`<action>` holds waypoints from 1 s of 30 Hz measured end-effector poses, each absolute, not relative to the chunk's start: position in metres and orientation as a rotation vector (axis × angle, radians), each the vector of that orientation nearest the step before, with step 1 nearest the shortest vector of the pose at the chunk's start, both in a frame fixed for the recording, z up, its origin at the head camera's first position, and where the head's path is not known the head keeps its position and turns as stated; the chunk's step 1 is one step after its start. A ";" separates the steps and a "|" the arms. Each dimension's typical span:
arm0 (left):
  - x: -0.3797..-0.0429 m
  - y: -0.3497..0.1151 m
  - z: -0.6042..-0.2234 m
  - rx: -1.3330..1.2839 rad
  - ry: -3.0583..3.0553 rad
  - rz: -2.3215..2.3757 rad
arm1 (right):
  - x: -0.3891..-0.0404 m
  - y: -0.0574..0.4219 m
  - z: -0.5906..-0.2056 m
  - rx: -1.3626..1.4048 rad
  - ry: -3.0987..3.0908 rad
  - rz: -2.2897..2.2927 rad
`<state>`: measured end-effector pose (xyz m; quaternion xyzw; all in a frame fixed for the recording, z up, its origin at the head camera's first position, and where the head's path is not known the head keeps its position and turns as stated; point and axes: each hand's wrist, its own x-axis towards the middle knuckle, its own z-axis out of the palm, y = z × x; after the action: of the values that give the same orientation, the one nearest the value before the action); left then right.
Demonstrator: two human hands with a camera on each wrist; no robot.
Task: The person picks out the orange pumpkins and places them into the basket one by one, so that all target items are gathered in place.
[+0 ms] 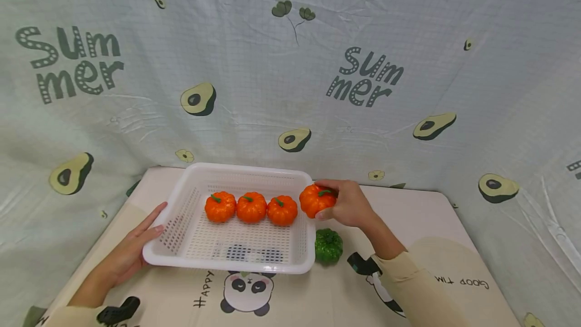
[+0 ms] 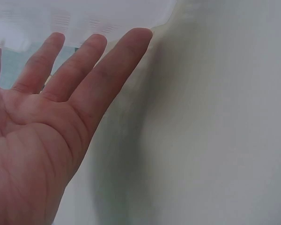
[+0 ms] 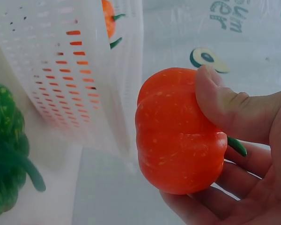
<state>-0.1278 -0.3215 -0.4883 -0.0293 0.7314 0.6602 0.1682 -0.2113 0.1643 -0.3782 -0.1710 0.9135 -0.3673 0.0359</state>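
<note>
My right hand grips an orange toy pumpkin with a green stem, just beyond the right rim of a white plastic basket. In the right wrist view, the thumb presses one side of that pumpkin and the fingers lie under the other. Inside the basket, three similar orange pumpkins sit in a row. My left hand is at the basket's left side, its fingers extended; in the left wrist view the fingertips reach the basket's wall.
A green pumpkin stands on the table right beside the basket's right wall. The table cover carries panda prints and lettering. Behind the table hangs a pale curtain printed with avocados.
</note>
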 end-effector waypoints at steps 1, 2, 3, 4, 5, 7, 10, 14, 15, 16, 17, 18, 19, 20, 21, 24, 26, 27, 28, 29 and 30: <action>-0.128 -0.321 -0.488 -0.082 2.080 1.880 | -0.211 0.162 -0.378 -0.536 2.800 -1.129; -0.128 -0.321 -0.488 -0.081 2.077 1.884 | -0.211 0.160 -0.377 -0.548 2.794 -1.131; -0.128 -0.321 -0.487 -0.080 2.074 1.885 | -0.211 0.158 -0.377 -0.564 2.791 -1.131; -0.129 -0.321 -0.487 -0.079 2.074 1.886 | -0.211 0.156 -0.378 -0.573 2.788 -1.131; -0.129 -0.321 -0.487 -0.078 2.076 1.886 | -0.211 0.155 -0.378 -0.590 2.783 -1.132; -0.128 -0.321 -0.488 -0.079 2.078 1.886 | -0.211 0.151 -0.379 -0.617 2.778 -1.129; -0.127 -0.321 -0.488 -0.091 2.085 1.882 | -0.211 0.146 -0.381 -0.663 2.762 -1.124; -0.126 -0.320 -0.488 -0.095 2.085 1.889 | -0.211 0.138 -0.380 -0.708 2.741 -1.113; -0.126 -0.320 -0.487 -0.092 2.086 1.891 | -0.211 0.136 -0.379 -0.710 2.740 -1.105; -0.126 -0.320 -0.487 -0.090 2.088 1.891 | -0.211 0.134 -0.379 -0.722 2.742 -1.094; -0.126 -0.320 -0.487 -0.088 2.089 1.893 | -0.212 0.132 -0.379 -0.732 2.742 -1.089; -0.126 -0.320 -0.487 -0.089 2.090 1.892 | -0.212 0.131 -0.379 -0.744 2.742 -1.082; -0.125 -0.320 -0.487 -0.091 2.093 1.891 | -0.212 0.129 -0.378 -0.755 2.738 -1.078; -0.125 -0.321 -0.487 -0.089 2.094 1.891 | -0.212 0.127 -0.378 -0.767 2.732 -1.075; -0.125 -0.321 -0.487 -0.088 2.094 1.891 | -0.213 0.125 -0.377 -0.777 2.725 -1.073; -0.125 -0.321 -0.487 -0.088 2.092 1.892 | -0.213 0.120 -0.376 -0.809 2.694 -1.079; -0.126 -0.321 -0.487 -0.082 2.093 1.890 | -0.213 0.116 -0.375 -0.822 2.671 -1.083; -0.126 -0.321 -0.487 -0.082 2.096 1.888 | -0.213 0.115 -0.374 -0.828 2.663 -1.082; -0.126 -0.321 -0.487 -0.084 2.095 1.888 | -0.213 0.113 -0.374 -0.831 2.657 -1.083; -0.126 -0.320 -0.487 -0.080 2.094 1.889 | -0.214 0.111 -0.374 -0.830 2.651 -1.083; -0.126 -0.320 -0.487 -0.075 2.092 1.889 | -0.214 0.110 -0.374 -0.833 2.650 -1.081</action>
<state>-0.1261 -0.3198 -0.4872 -0.0264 0.7324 0.6612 0.1603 -0.2140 0.1097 -0.3738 -0.2787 0.8862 -0.3614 0.0803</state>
